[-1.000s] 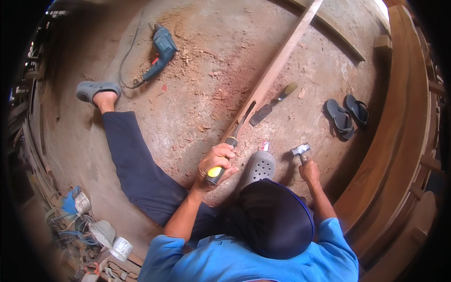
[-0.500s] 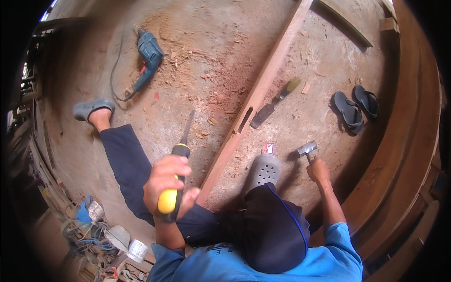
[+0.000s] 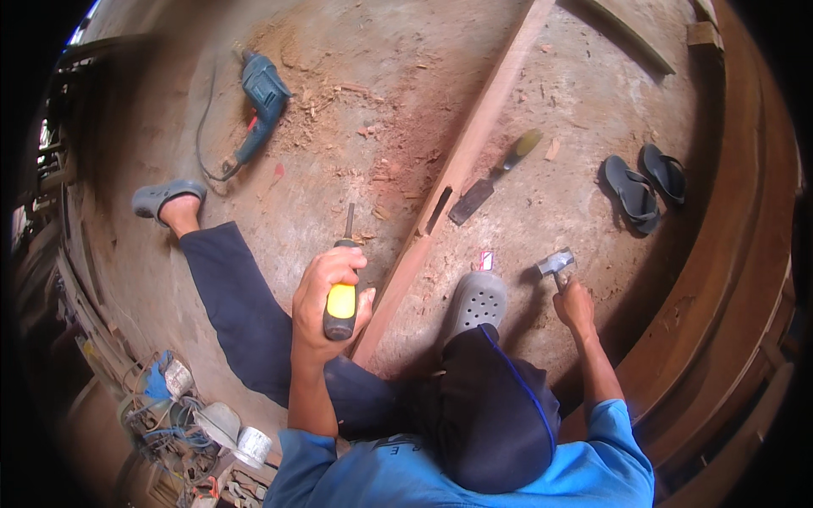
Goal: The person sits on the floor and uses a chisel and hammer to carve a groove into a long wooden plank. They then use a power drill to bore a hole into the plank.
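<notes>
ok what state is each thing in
yellow-handled tool: gripped by left hand, tip off the beam
hammer: gripped by right hand, head off the beam
beam: lying, slot cut in it
chisel: lying beside beam
drill: lying on floor, unheld
flip-flops: unworn, side by side
clogs: worn

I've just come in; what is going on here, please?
A person's left hand grips a yellow-and-black tool with a thin metal shaft, its tip clear of the slot in a long brown wooden beam. The right hand holds a metal-headed hammer. A flat dark-bladed chisel lies right of the beam, a teal corded drill to its left.
</notes>
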A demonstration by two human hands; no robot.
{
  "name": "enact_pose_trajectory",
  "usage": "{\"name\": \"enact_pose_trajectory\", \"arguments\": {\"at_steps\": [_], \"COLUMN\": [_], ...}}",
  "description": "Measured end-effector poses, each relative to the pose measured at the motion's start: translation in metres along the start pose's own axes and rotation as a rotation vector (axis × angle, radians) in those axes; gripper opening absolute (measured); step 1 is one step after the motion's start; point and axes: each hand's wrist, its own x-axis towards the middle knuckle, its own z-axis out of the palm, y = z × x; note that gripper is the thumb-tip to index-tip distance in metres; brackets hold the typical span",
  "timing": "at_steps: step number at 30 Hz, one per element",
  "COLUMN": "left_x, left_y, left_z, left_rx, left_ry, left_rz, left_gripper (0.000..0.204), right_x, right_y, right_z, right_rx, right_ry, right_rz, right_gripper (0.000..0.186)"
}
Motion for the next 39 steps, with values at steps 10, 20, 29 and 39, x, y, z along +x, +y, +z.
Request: {"name": "enact_pose_trajectory", "arguments": {"at_steps": [10,20,29,39], "left_x": [-0.007,-0.032,-0.068,-0.057], "left_y": [-0.012,-0.071,-0.134,-0.092], "left_z": [0.006,0.018,0.057,0.040], "left_rx": [0.179,0.430,0.720,0.490], "left_ry": [0.015,-0.119,-0.300,-0.025], "left_rz": [-0.040,-0.155,-0.110,-0.140], "left_gripper": [0.033,0.037,0.031,0.036], "right_x": [0.000,0.001,0.150,0.122], "right_y": [0.009,-0.008,-0.162,-0.199], "right_z": [0.015,-0.003,-0.080,-0.070], "right_rx": [0.067,-0.050,0.284,1.109], "right_ry": [0.017,-0.037,0.172,0.310], "right_rz": [0.008,-0.069,-0.180,-0.118], "right_gripper": [0.033,0.037,0.060,0.039]}}
